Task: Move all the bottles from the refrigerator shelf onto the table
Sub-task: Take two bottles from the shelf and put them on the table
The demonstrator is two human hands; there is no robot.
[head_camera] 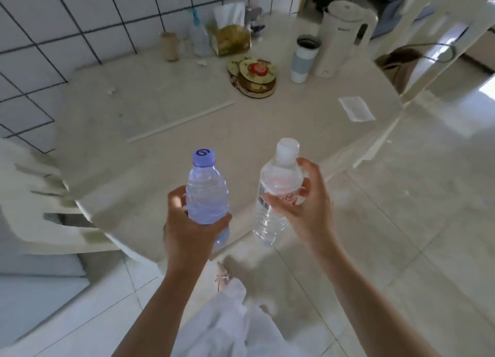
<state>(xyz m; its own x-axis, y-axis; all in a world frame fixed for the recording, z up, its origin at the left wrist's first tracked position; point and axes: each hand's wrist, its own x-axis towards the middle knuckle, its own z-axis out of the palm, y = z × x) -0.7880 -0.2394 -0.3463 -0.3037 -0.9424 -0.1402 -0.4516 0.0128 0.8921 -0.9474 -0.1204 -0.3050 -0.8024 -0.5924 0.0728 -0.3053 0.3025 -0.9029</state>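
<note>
Bottles: blue-capped bottle [207, 196] gripped by left hand [190, 225] fingers | white-capped bottle [277, 196] gripped by right hand [305, 206] fingers | both upright, lower centre, over counter [160, 153] edge

There is a single view, worn on the person's head, looking forward and steeply down. It sits close above both outstretched forearms, with the round bench [160, 121] just ahead, the tiled wall [53, 35] beyond at left, and the floor [401, 222] below at right.
</note>
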